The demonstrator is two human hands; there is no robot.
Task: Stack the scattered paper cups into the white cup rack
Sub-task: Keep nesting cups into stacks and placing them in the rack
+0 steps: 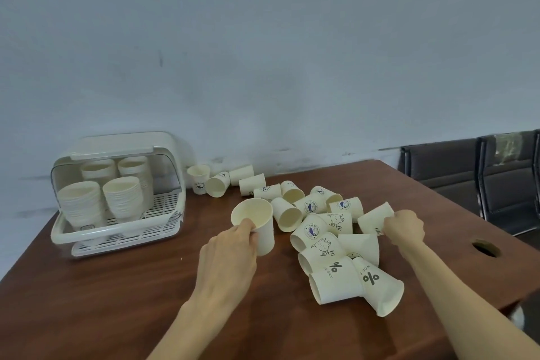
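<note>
My left hand (226, 254) grips an upright cream paper cup (257, 222) by its rim and side, mouth up, near the table's middle. My right hand (404, 226) is closed on a cup lying on its side (372, 218) at the right edge of the pile. Several printed paper cups (321, 231) lie scattered on their sides across the table's middle and right. The white cup rack (117, 231) stands at the left with its clear lid raised. Inside it are several stacks of cups (122, 199), mouths up.
The brown wooden table (117, 301) has a round cable hole (485, 248) at the right. Its right edge drops off near the hole. Dark chairs (479, 178) stand beyond the table's far right corner. A pale wall runs behind the table.
</note>
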